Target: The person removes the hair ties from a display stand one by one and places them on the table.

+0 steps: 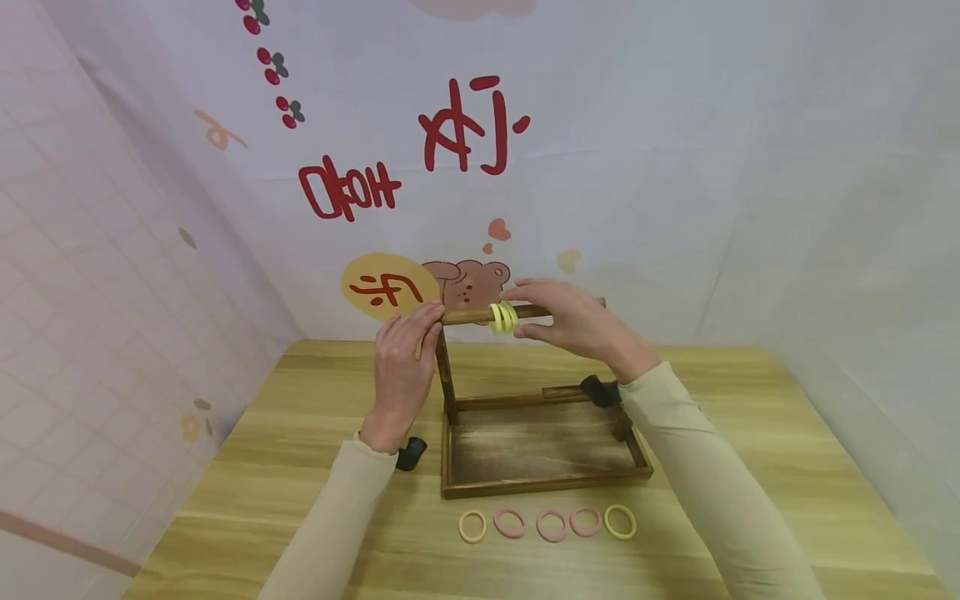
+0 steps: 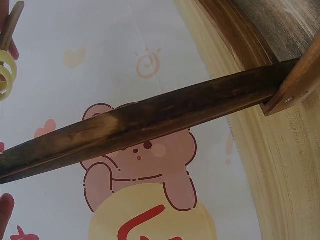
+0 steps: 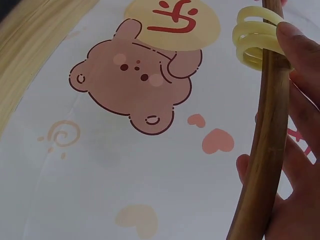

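Observation:
A wooden stand has an upright post [image 2: 140,127] rising from a shallow tray [image 1: 547,483] and a bar [image 3: 270,145] across the top. My left hand [image 1: 405,358] grips the bar's left end, where it meets the post. Three yellow rings [image 1: 503,317] are threaded on the bar, side by side. My right hand [image 1: 573,321] reaches round the bar from the right and holds the rings at its fingertips, with one digit pressed on them in the right wrist view. Beyond this hand the bar's right end [image 1: 601,302] sticks out.
In front of the tray lie a row of loose rings: a pale orange ring [image 1: 472,527], three pink rings [image 1: 551,526] and a yellow ring [image 1: 620,522]. One black object [image 1: 411,454] lies by the left forearm, another black object [image 1: 600,392] at the tray's back right. A printed cloth [image 1: 637,167] hangs behind.

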`<state>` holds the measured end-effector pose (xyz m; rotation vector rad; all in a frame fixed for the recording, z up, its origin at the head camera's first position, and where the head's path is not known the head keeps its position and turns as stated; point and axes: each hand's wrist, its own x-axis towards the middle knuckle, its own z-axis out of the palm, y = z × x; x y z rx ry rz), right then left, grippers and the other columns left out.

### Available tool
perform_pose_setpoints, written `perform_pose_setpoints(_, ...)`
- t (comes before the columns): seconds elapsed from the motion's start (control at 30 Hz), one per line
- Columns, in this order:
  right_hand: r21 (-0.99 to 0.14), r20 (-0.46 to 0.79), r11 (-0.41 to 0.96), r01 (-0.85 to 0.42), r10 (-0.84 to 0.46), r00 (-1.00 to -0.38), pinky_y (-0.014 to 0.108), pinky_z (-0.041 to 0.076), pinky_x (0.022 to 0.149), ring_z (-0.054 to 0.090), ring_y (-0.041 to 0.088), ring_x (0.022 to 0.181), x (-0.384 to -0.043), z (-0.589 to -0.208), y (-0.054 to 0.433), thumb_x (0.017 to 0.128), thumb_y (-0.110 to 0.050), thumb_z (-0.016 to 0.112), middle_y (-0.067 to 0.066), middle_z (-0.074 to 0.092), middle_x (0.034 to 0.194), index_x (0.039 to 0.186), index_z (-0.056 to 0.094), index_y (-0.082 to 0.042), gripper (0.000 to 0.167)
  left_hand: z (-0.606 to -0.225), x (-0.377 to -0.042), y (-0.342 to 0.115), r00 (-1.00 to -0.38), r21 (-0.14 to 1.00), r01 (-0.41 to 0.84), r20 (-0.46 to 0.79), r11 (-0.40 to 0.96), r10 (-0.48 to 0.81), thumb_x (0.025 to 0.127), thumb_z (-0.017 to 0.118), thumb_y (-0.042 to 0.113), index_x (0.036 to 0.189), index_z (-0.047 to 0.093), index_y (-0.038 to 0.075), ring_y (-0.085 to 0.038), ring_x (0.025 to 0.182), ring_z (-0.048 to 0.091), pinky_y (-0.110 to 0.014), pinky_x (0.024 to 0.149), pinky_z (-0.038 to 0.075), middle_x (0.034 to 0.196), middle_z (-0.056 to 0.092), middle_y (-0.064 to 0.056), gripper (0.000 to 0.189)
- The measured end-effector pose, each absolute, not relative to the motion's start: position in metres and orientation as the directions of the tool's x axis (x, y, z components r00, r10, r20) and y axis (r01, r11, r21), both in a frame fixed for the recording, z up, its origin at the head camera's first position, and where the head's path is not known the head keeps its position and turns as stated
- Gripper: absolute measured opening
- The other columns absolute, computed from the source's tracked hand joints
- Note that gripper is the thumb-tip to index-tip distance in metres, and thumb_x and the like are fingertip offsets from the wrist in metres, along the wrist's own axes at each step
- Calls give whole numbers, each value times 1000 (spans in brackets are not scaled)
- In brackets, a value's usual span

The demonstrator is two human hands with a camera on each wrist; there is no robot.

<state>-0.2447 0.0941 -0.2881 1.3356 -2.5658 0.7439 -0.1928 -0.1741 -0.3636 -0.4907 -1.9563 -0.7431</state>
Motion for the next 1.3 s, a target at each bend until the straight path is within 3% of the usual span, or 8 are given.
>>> perform_pose_setpoints(0.43, -309, 350, 496, -811, -734, -582, 50, 40, 115, 50, 33, 140, -245, -289, 92, 95, -15, 78, 11, 64, 142, 140, 64, -9, 48, -365, -193, -172, -454, 295, 614, 891, 732, 22, 97, 71, 5, 122, 75, 4, -29, 113, 71, -58, 104, 46, 125, 74, -10, 25)
perform_pose_setpoints(0.67, -337, 392, 459, -822, -725, -566, 44, 49, 106, 62, 27, 125, -246, -292, 96, 93, -12, 79, 11, 67, 134, 138, 64, -3, 48, -365, -192, -171, -464, 296, 608, 885, 737, 27, 97, 71, 6, 123, 75, 4, -29, 114, 71, -58, 105, 46, 126, 73, -10, 26)
perform_pose_setpoints(0.93, -312, 446, 449, -838, -709, -546, 45, 48, 107, 61, 29, 127, -244, -293, 105, 93, -12, 79, 12, 67, 133, 136, 64, -3, 46, -365, -193, -171, -468, 301, 607, 884, 735, 25, 97, 71, 6, 122, 75, 4, -29, 114, 71, -57, 105, 46, 126, 73, -10, 25)
perform_pose_setpoints(1.3, -347, 490, 454, -820, -658, -572, 42, 52, 102, 64, 28, 124, -241, -294, 116, 91, -8, 80, 12, 68, 132, 133, 66, -3, 44, -367, -194, -172, -474, 311, 607, 881, 731, 19, 98, 70, 7, 123, 75, 4, -29, 114, 71, -57, 107, 45, 127, 73, -10, 25)
